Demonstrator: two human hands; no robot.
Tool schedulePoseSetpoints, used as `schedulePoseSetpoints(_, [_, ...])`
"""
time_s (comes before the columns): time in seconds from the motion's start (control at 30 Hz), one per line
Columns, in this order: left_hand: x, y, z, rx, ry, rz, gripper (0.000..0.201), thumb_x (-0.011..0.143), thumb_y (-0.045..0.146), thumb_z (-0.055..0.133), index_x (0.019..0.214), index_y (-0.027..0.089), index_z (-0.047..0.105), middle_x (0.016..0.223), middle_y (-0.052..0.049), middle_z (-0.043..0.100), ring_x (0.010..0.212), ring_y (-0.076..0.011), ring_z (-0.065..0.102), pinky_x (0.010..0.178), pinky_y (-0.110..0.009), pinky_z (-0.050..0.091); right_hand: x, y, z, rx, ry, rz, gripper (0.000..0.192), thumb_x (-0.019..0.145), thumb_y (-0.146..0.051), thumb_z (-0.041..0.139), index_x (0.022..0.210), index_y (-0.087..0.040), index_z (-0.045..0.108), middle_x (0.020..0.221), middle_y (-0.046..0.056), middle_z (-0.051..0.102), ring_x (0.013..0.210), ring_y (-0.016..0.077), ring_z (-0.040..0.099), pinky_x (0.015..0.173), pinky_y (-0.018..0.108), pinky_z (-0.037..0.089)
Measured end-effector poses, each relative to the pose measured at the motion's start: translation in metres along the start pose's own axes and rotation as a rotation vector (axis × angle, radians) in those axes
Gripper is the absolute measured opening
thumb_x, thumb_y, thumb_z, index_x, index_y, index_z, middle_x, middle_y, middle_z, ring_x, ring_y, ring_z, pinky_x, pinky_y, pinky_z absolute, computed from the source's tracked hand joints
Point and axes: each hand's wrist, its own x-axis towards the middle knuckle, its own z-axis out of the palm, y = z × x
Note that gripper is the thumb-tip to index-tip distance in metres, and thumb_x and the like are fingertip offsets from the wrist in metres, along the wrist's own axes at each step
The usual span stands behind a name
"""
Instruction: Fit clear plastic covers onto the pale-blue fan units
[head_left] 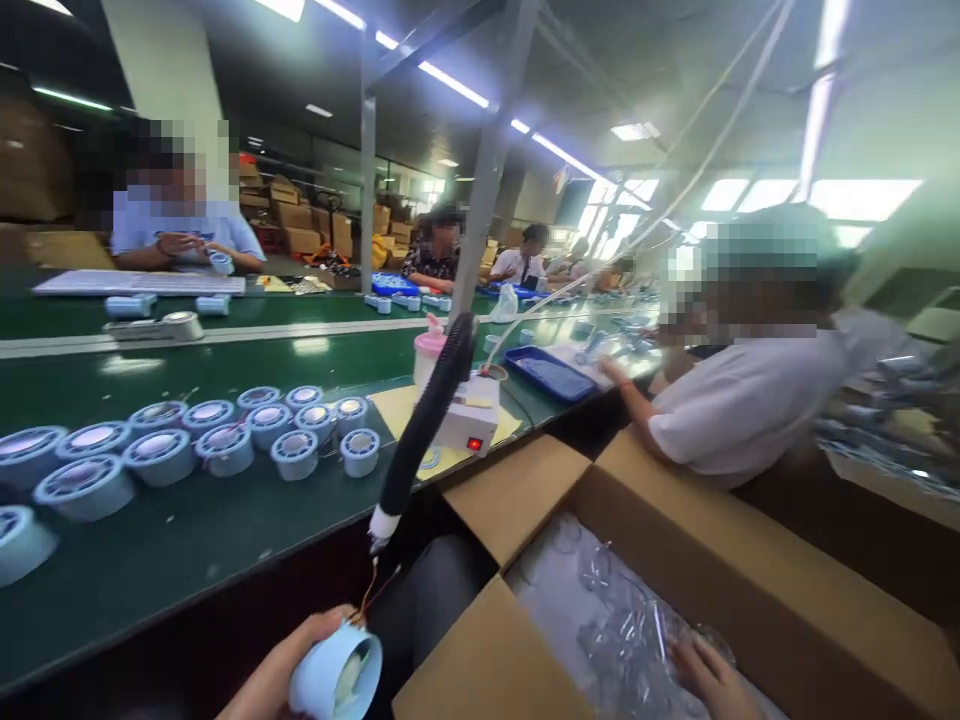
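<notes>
Fan housing (335, 680), pale blue and round, sits low in my view, my left hand (281, 672) with fingers wrapped around it, thin wires (373, 585) rising to a black hose (425, 420). My right hand (705, 675) rests in the cardboard box (757, 570), fingers curled on clear plastic bags (622, 640). Beyond, matching housings (225, 440) crowd the green bench (187, 540); a co-worker's white sleeve (742, 400) leans alongside.
</notes>
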Motion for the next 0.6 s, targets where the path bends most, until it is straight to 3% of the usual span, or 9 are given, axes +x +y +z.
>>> schedulePoseSetpoints(0.07, [-0.004,0.003,0.001,-0.023,-0.028,0.000,0.038,0.070,0.052,0.068,0.077,0.015,0.065,0.057,0.001,0.056,0.044,-0.0108,0.052,0.033,-0.017,0.037,-0.015,-0.028,0.012,0.232,-0.120,-0.014,0.035,0.068,-0.053,0.047,0.065,-0.023,0.065,0.073,0.011,0.071,0.074,0.0313,0.069,0.061,0.038,0.056])
schedulePoseSetpoints(0.1, [-0.006,0.005,0.002,-0.007,-0.042,-0.001,0.037,0.072,0.052,0.065,0.079,0.016,0.065,0.059,0.001,0.057,0.044,-0.0102,0.051,0.031,-0.015,0.035,-0.029,-0.047,0.020,0.275,-0.186,-0.128,0.036,0.072,-0.050,0.046,0.075,-0.022,0.068,0.089,0.013,0.072,0.083,0.0315,0.068,0.067,0.038,0.056])
schedulePoseSetpoints(0.17, [-0.011,0.010,0.006,0.047,-0.068,-0.008,0.036,0.076,0.051,0.060,0.081,0.016,0.063,0.063,0.001,0.057,0.045,-0.0089,0.050,0.031,-0.013,0.032,-0.065,-0.091,0.039,0.228,-0.350,-0.491,0.037,0.077,-0.042,0.047,0.101,-0.023,0.069,0.108,0.014,0.069,0.098,0.0317,0.065,0.080,0.040,0.054])
schedulePoseSetpoints(0.23, [-0.016,0.015,0.009,0.142,-0.114,-0.020,0.036,0.079,0.051,0.055,0.082,0.016,0.061,0.063,0.001,0.054,0.043,-0.0075,0.045,0.030,-0.012,0.028,-0.102,-0.135,0.060,0.054,-0.545,-0.970,0.052,0.073,-0.030,0.057,0.124,-0.029,0.058,0.119,0.013,0.063,0.104,0.0312,0.063,0.084,0.041,0.054])
schedulePoseSetpoints(0.3, [-0.021,0.020,0.010,0.287,-0.168,-0.025,0.035,0.081,0.050,0.053,0.081,0.015,0.061,0.059,0.002,0.050,0.042,-0.0071,0.039,0.030,-0.013,0.025,-0.128,-0.171,0.080,-0.053,-0.513,-1.245,0.064,0.069,-0.018,0.058,0.131,-0.032,0.051,0.120,0.014,0.059,0.104,0.0320,0.061,0.081,0.044,0.054])
schedulePoseSetpoints(0.37, [-0.027,0.025,0.009,0.485,-0.199,0.050,0.027,0.082,0.041,0.054,0.080,0.015,0.063,0.063,0.002,0.051,0.049,-0.0089,0.042,0.037,-0.015,0.031,-0.139,-0.195,0.097,-0.148,-0.501,-1.262,0.066,0.068,-0.010,0.054,0.132,-0.028,0.050,0.122,0.018,0.054,0.106,0.0336,0.057,0.079,0.047,0.054])
schedulePoseSetpoints(0.43, [-0.034,0.029,0.007,0.702,-0.180,0.220,0.017,0.081,0.031,0.055,0.080,0.017,0.065,0.075,0.000,0.056,0.065,-0.0127,0.050,0.055,-0.019,0.042,-0.139,-0.208,0.108,-0.185,-0.563,-1.185,0.056,0.068,-0.004,0.052,0.119,-0.024,0.060,0.125,0.018,0.050,0.110,0.0340,0.053,0.081,0.048,0.052])
schedulePoseSetpoints(0.5, [-0.040,0.031,0.004,0.870,-0.121,0.382,0.012,0.082,0.024,0.055,0.081,0.019,0.066,0.088,-0.002,0.058,0.079,-0.0162,0.053,0.072,-0.024,0.044,-0.134,-0.216,0.114,-0.134,-0.726,-1.083,0.041,0.067,-0.001,0.054,0.099,-0.023,0.067,0.127,0.014,0.048,0.112,0.0315,0.052,0.086,0.046,0.050])
schedulePoseSetpoints(0.6, [-0.042,0.026,-0.004,0.915,-0.008,0.471,0.015,0.080,0.025,0.060,0.094,0.023,0.065,0.094,-0.002,0.058,0.085,-0.0189,0.055,0.079,-0.029,0.043,-0.131,-0.224,0.117,0.060,-1.013,-0.848,0.016,0.071,-0.013,0.067,0.084,-0.022,0.066,0.124,0.008,0.050,0.113,0.0258,0.052,0.093,0.039,0.046])
